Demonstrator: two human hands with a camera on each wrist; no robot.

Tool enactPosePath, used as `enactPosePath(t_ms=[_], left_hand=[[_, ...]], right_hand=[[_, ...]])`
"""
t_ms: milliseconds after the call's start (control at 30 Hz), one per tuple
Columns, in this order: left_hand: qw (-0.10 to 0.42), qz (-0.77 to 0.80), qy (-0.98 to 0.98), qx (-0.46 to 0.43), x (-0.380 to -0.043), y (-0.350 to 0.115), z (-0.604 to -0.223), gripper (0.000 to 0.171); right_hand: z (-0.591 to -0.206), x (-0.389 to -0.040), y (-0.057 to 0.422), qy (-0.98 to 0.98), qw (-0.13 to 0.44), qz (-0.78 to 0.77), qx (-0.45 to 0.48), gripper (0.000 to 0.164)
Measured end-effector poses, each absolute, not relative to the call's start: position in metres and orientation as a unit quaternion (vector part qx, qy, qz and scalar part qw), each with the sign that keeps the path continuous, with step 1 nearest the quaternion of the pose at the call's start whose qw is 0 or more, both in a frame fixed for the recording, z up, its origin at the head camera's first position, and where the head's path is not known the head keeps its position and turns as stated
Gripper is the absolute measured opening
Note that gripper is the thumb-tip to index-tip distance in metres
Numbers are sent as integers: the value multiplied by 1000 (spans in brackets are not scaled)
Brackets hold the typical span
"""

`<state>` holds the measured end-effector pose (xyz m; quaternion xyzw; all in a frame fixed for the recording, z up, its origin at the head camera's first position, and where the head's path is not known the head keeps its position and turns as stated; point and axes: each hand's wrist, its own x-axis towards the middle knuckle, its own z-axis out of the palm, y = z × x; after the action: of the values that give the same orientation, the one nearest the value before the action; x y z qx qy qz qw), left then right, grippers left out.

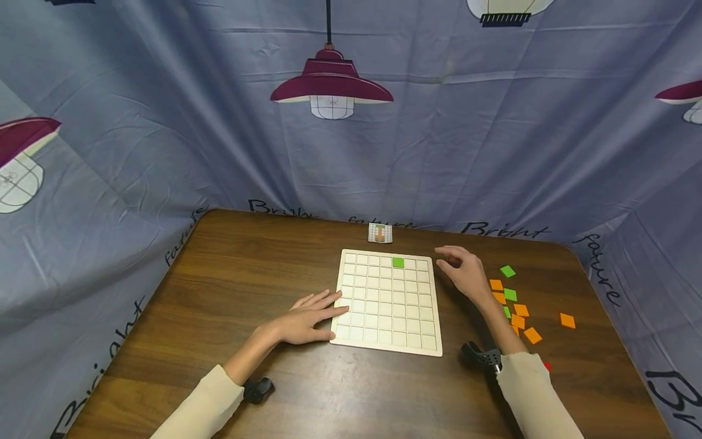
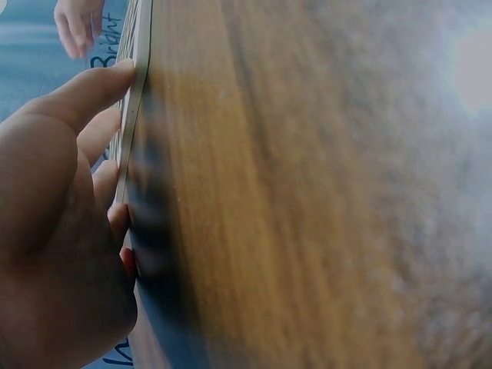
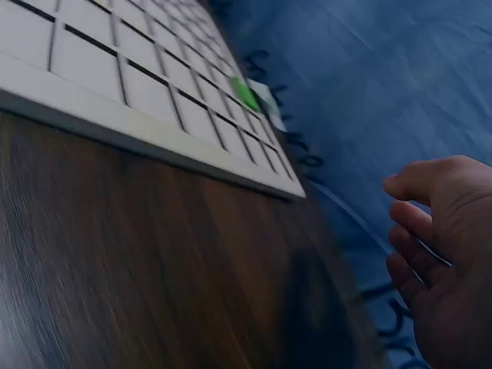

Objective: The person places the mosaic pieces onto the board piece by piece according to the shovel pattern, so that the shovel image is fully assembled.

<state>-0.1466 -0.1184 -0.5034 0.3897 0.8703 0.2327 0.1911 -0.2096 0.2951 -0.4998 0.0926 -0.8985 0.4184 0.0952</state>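
Note:
A cream grid board (image 1: 386, 305) of shallow square cells lies on the wooden table. One green square tile (image 1: 398, 262) fills a cell in its far row, right of the middle. My left hand (image 1: 308, 318) rests at the board's left edge, fingers spread and their tips touching the rim. My right hand (image 1: 465, 272) hovers off the board's far right corner, fingers loosely bent with nothing between them. In the right wrist view that hand (image 3: 450, 246) stands apart from the board (image 3: 146, 115), its fingers bare.
Loose orange tiles (image 1: 532, 335) and green tiles (image 1: 507, 271) lie scattered on the right, partly behind the right forearm. A red piece (image 1: 546, 366) peeks out beside the right sleeve. A small printed card (image 1: 380, 233) lies beyond the board. Printed curtains (image 1: 351, 158) surround the table (image 1: 263, 262).

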Motion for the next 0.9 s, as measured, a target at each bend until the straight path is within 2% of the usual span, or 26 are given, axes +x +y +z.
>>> enactPosePath(t_ms=[167, 367, 600, 900], left_hand=[[190, 236, 871, 387, -146, -119, -504, 59], [187, 233, 871, 390, -146, -118, -505, 59], [186, 231, 871, 391, -146, -117, -505, 60], [186, 236, 871, 389, -145, -118, -505, 59]], right_hand=[[-493, -196, 330, -898, 115, 423, 48, 35], [-493, -181, 366, -900, 114, 420, 4, 40], [-495, -170, 401, -908, 131, 389, -84, 44], [-511, -169, 428, -901, 91, 398, -149, 50]])
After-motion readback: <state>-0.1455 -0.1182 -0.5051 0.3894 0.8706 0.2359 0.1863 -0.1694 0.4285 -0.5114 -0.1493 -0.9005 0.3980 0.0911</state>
